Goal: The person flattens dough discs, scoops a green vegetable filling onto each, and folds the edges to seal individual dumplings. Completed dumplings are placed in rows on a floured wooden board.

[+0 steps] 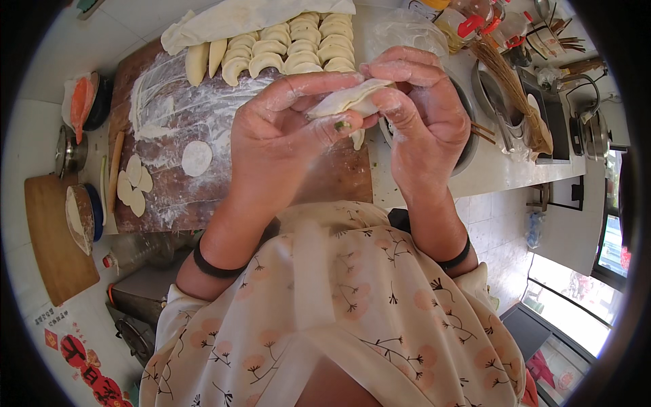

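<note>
Between my left hand (290, 122) and my right hand (424, 109) is a folded dumpling (351, 100), raised above the board's right part; the fingertips of both pinch its edge. A bit of green filling sticks to my left thumb. Rows of folded dumplings (302, 48) lie at the back of the floured wooden board (168, 188), partly under a cloth (254, 18). One round dough wrapper (197, 158) lies flat on the flour. Several more wrappers (135, 183) overlap at the board's left, beside a rolling pin (116, 170).
Behind my right hand stands a metal bowl (465, 157) with chopsticks (482, 133), mostly hidden. A straw brush (513, 91) leans by a pan and the sink at right. Oil bottles (460, 28) stand at the back right. A flour container (79, 219) sits at the left edge.
</note>
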The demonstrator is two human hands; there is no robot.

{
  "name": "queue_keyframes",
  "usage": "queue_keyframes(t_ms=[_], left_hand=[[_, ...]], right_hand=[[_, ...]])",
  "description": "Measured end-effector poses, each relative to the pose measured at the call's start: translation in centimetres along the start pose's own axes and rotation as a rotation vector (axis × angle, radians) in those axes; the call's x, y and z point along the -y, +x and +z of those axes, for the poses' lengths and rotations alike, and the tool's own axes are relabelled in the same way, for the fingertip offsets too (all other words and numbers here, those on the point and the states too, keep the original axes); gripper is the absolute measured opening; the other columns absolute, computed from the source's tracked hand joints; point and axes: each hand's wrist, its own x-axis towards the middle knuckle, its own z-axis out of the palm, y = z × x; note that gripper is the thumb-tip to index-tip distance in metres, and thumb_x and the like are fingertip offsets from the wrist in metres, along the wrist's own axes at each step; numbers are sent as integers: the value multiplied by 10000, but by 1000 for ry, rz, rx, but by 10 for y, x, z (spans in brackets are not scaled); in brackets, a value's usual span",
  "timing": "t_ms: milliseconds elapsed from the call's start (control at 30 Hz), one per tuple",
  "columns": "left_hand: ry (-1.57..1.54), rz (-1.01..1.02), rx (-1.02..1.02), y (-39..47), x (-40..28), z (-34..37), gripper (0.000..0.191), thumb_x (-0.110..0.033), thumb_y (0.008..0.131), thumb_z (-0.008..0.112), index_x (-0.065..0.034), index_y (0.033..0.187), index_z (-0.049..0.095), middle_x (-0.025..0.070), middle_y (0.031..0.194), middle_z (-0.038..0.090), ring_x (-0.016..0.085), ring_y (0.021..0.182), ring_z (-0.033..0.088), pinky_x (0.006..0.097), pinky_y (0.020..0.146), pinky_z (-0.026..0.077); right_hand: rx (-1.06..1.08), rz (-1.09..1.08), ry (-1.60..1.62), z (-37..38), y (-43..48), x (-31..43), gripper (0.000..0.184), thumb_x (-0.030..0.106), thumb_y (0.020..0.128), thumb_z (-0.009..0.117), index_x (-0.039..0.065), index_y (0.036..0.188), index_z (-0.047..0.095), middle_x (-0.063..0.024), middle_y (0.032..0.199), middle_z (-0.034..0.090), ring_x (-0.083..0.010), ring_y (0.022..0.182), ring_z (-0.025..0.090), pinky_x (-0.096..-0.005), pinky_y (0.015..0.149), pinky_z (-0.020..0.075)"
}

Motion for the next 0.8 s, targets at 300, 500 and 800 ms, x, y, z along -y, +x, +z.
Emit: queue_keyframes(t_ms=[300, 500, 800], left_hand=[[-76, -19, 17, 0, 3, 4, 320, 72, 861, 662, 79, 1170, 581, 173, 1177, 625, 245, 1095, 615, 412, 942, 566], [-159, 3, 0, 2, -4, 5, 317, 21, 877, 673, 90, 1169, 573, 204, 1167, 622, 285, 1073, 640, 438, 933, 570], [-194, 3, -14, 1, -3, 5, 329, -14, 876, 692, 75, 1171, 574, 203, 1159, 625, 297, 1084, 635, 448, 931, 572]], right_hand=[[-53, -76, -25, 1, 0, -1, 129, -102, 797, 689, -23, 895, 659, -126, 988, 608, -161, 861, 616, -280, 760, 524], [3, -170, 58, -1, 3, -6, 272, -90, 773, 720, -12, 1013, 619, -145, 1124, 574, -187, 954, 584, -293, 824, 495], [19, -235, 15, -2, -1, -7, 286, -100, 772, 722, -13, 1023, 616, -150, 1130, 572, -190, 976, 581, -296, 841, 490]])
